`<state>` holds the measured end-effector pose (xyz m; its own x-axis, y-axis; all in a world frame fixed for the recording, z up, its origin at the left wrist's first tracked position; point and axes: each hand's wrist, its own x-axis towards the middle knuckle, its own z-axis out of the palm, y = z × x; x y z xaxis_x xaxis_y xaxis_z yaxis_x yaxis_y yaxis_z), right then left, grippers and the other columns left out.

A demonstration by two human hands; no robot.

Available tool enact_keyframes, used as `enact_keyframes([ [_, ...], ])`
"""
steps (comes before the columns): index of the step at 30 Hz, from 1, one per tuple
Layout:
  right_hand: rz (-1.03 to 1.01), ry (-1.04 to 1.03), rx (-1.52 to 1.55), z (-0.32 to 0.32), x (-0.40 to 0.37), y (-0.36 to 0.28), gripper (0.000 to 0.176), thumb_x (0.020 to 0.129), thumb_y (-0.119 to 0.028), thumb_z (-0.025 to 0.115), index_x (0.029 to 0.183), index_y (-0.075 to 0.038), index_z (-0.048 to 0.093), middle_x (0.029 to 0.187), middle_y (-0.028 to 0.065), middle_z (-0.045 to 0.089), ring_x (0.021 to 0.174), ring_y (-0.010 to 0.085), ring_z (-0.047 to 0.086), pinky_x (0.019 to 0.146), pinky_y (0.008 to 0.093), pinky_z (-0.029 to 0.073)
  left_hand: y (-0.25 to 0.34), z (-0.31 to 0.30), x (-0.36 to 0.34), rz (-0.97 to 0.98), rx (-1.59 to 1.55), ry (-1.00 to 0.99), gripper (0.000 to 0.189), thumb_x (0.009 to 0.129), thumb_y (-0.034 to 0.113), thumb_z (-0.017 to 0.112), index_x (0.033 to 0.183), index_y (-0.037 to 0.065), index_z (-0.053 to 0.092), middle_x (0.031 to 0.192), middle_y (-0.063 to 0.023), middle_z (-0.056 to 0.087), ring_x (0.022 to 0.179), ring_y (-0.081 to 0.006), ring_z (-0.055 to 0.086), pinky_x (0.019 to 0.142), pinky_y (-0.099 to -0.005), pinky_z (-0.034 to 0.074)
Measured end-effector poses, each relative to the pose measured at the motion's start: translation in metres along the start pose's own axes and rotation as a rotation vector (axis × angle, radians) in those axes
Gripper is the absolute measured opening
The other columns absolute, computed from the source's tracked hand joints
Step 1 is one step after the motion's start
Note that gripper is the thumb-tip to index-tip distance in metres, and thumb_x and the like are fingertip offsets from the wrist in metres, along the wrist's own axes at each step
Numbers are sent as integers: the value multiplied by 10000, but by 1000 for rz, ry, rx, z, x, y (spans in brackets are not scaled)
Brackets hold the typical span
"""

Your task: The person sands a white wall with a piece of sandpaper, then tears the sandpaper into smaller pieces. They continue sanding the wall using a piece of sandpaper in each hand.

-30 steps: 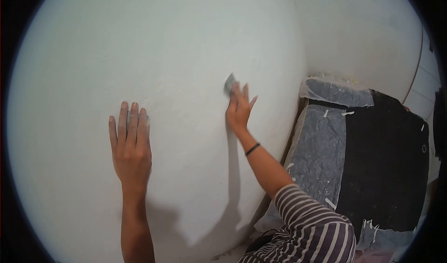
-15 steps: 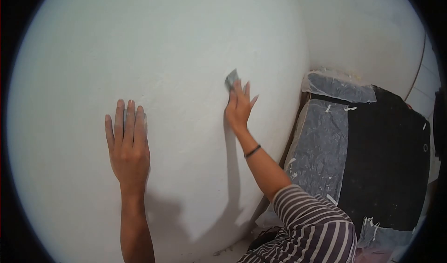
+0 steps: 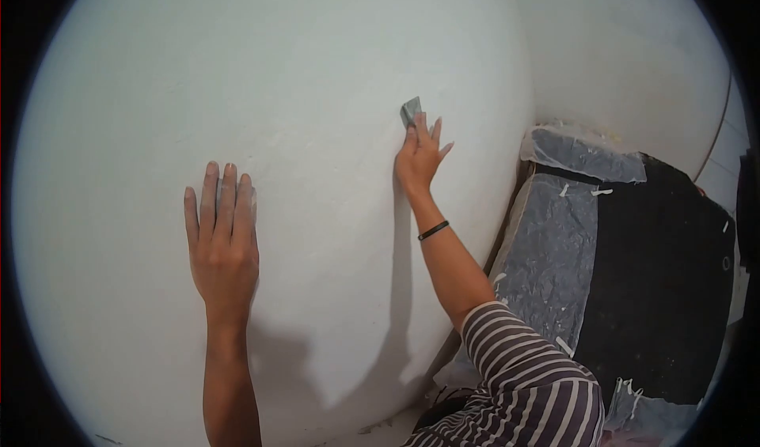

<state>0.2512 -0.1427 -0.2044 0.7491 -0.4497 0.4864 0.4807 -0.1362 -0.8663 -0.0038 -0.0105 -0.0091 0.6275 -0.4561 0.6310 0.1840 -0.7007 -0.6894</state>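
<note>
Right hand (image 3: 419, 158) pins grey pad (image 3: 410, 111) to wall (image 3: 317, 67); left hand (image 3: 224, 249) lies flat, unclenched.

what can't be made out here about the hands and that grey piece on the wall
Head view, grey piece: mostly covered by fingers of the right hand; its kind cannot be told.
Head view, left hand: palm flat on the wall, so anything under it is hidden.
Head view, plastic-covered dark object: cut off by the lens edge.

Flat left hand (image 3: 224, 245), fingers (image 3: 226, 194) together, right hand (image 3: 419, 158) raised higher, fingers splayed, arm outstretched
</note>
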Motion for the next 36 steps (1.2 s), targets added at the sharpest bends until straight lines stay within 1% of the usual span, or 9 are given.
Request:
enact_keyframes([
  [6,-94,-59,59,-2,-32,1,411,1037,-151,500,1412,-3,585,1507,157,542,1515,418,296,1207,663,-33,-2,1,0,2,8,20,313,974,92,663,1287,75,670,1409,-78,638,1414,-274,503,1208,-513,363],
  [10,72,53,161,15,10,-23,396,1048,-145,496,1403,2,591,1507,157,542,1522,390,299,1215,630,-68,-2,3,1,1,17,3,310,970,94,667,1280,79,675,1403,-76,642,1412,-271,504,1204,-515,371],
  [14,-127,-65,145,8,-46,-28,396,1062,-181,461,1385,-9,613,1473,165,573,1526,400,278,1210,647,-64,-4,5,-1,-7,-13,36,303,967,87,669,1270,80,678,1397,-74,646,1407,-271,510,1205,-514,373],
  [19,-42,45,131,19,33,-32,384,1023,-149,502,1366,-48,643,1446,150,601,1515,410,301,1190,683,-68,-4,7,-1,-8,-8,30,295,970,94,666,1264,83,683,1397,-62,647,1405,-264,511,1209,-507,372],
  [23,-185,-34,44,12,-17,-26,377,1024,-168,520,1348,-25,648,1434,134,614,1508,408,305,1187,704,-39,-4,6,-1,-12,-1,31,293,974,95,662,1266,88,683,1398,-54,647,1408,-257,508,1212,-504,369],
  [27,-156,13,-39,9,44,-34,367,1009,-163,533,1324,-33,670,1420,113,630,1494,419,336,1188,702,-37,-2,7,-2,-18,-6,28,299,978,105,661,1276,93,677,1400,-52,645,1407,-252,509,1216,-500,367],
  [31,-243,-13,19,10,-17,-33,359,1006,-154,533,1315,-32,670,1418,106,631,1482,425,348,1192,706,-13,-5,8,-3,-8,-2,33,296,982,115,661,1276,91,676,1398,-54,646,1407,-254,508,1214,-501,370],
  [34,-302,-13,-47,4,24,-28,369,1007,-156,528,1329,-34,659,1418,140,625,1478,428,357,1191,704,-17,-4,8,-1,-13,-2,43,294,982,113,659,1275,88,676,1400,-57,643,1412,-255,501,1212,-503,373],
  [36,-185,18,-25,9,35,-30,376,1010,-168,528,1347,-58,652,1426,131,620,1466,440,373,1188,708,-15,-2,7,-3,-11,-1,27,297,981,112,659,1277,87,675,1401,-59,642,1415,-257,498,1210,-503,376],
])
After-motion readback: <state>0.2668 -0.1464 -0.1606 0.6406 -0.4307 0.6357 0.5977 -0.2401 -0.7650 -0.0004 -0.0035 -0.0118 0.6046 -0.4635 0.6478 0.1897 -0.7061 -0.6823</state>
